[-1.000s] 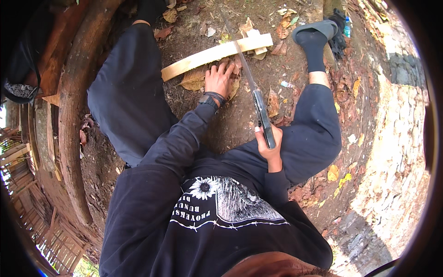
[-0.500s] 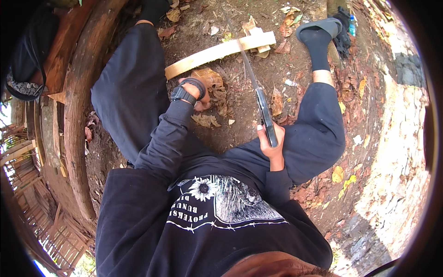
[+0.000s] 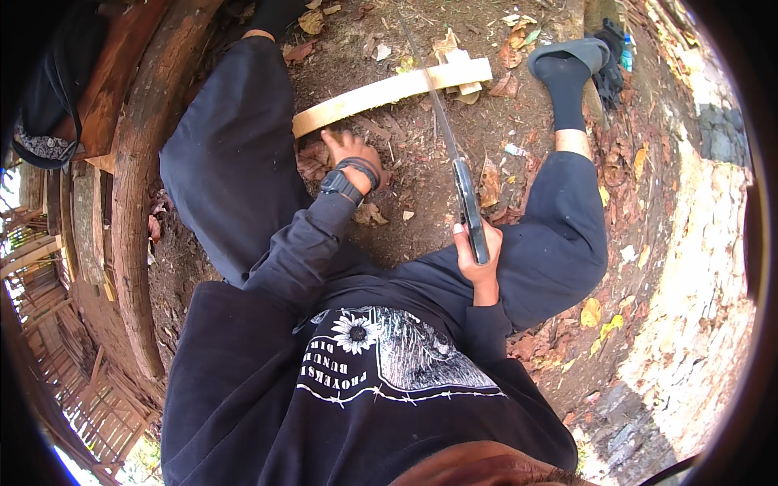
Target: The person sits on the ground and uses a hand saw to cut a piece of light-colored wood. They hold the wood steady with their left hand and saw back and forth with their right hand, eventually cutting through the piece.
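Observation:
My right hand point(image 3: 481, 263) is wrapped round the dark handle of a handsaw point(image 3: 468, 202). The saw's long, narrow blade points away from me and crosses a pale wooden board point(image 3: 381, 93) towards its right end; whether it touches the wood I cannot tell. My left hand point(image 3: 353, 154), with a black watch and a bracelet at its wrist, is just short of the board's left part. Its fingers reach towards the near edge, slightly apart, and nothing shows in them. Under the board's right end lies a short pale wood piece point(image 3: 462, 63).
My legs are spread to either side of the board, the right foot in a grey sandal point(image 3: 569, 57). A long log point(image 3: 134, 178) runs along the left, near a dark bag point(image 3: 50, 97). Dry leaves point(image 3: 311, 159) litter the soil. A plastic bottle point(image 3: 626, 53) lies at far right.
My left hand has moved away from me and turned, and its fingers have stretched out towards the board. The right hand with the handsaw has stayed almost in place.

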The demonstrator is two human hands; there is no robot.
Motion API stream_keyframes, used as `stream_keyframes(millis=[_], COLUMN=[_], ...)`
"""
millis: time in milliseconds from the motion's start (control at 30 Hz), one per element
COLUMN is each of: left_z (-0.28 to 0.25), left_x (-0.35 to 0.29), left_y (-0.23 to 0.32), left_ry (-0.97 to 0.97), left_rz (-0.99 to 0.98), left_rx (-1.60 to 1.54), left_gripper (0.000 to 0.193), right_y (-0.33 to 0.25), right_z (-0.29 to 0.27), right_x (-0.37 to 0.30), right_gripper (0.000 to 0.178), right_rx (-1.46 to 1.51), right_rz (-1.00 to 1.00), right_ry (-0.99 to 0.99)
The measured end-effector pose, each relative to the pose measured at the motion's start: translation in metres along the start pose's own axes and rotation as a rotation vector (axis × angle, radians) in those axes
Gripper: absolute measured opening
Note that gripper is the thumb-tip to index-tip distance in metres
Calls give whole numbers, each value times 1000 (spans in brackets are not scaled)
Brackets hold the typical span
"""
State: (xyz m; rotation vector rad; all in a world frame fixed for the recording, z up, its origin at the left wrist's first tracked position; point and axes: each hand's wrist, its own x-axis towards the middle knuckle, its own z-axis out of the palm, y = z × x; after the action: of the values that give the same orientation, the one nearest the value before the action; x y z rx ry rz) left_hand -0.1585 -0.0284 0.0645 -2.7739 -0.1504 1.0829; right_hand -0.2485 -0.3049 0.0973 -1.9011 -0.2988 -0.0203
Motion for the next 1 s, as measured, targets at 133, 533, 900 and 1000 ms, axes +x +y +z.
stream_keyframes(millis=[133,533,900,1000], left_z=[-22,-98,-93,-96], left_x=[-21,183,188,157], left_y=[-51,-48,-128,-172], left_ry=[-52,701,769,597], left_rz=[-64,177,-139,-470], left_rx=[-208,-545,-711,-526], left_gripper=[75,41,29,44], right_y=[7,5,1,1], right_z=[-2,-2,-1,-1], right_x=[-4,1,-2,-5], right_gripper=[12,12,14,17], right_rx=[0,-24,-7,-19], right_rz=[22,14,33,62], right_ry=[-20,-30,-15,-10])
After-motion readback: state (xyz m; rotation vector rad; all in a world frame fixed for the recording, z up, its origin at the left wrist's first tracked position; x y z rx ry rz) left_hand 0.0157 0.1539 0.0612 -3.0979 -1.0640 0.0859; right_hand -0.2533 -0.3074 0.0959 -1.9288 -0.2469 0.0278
